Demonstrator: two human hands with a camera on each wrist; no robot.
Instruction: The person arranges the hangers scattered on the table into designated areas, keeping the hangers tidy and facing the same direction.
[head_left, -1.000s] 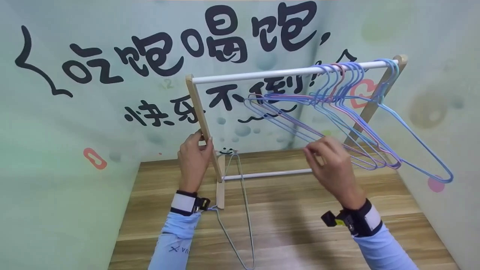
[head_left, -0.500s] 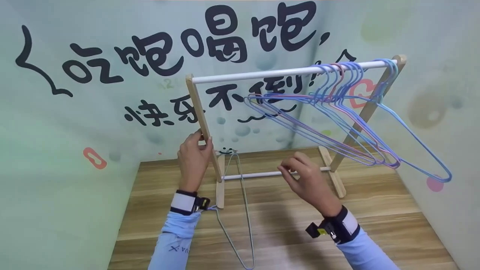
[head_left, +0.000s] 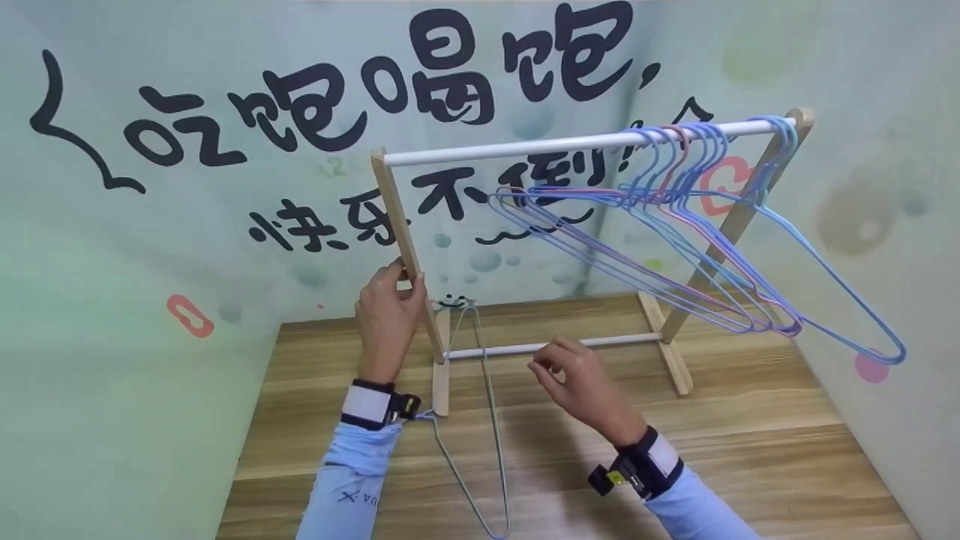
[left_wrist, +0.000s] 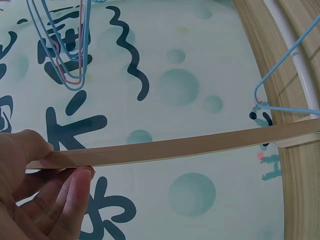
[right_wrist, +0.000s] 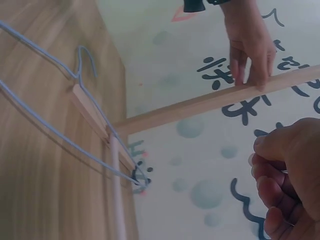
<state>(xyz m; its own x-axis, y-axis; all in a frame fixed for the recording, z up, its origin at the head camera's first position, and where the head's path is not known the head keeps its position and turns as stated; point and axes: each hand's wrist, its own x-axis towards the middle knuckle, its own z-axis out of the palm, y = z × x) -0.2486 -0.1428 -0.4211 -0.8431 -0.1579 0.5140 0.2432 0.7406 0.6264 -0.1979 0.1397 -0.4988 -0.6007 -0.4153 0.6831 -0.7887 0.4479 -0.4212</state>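
Note:
My left hand (head_left: 386,319) grips the left wooden post (head_left: 394,202) of a small hanger rack, in the head view. In the left wrist view the thumb and fingers pinch the post (left_wrist: 165,150) from both sides. My right hand (head_left: 581,379) hovers in front of the rack's lower white rail (head_left: 619,341), fingers loosely curled, holding nothing. To its left, a light blue-green wire hanger (head_left: 488,382) lies at the foot of the left post, its upper end over the lower rail. In the right wrist view this hanger (right_wrist: 55,132) appears beyond the right hand (right_wrist: 295,175).
Several blue, purple and pink wire hangers (head_left: 679,187) hang from the upper white rail (head_left: 510,148), bunched toward its right side. The rack's right foot (head_left: 675,367) rests on the wood-grain tabletop (head_left: 750,450). A pale wall (head_left: 187,247) with black lettering stands behind.
My right hand has moved left and downward, away from the hanging hangers toward the hanger at the left foot. My left hand stays on the post.

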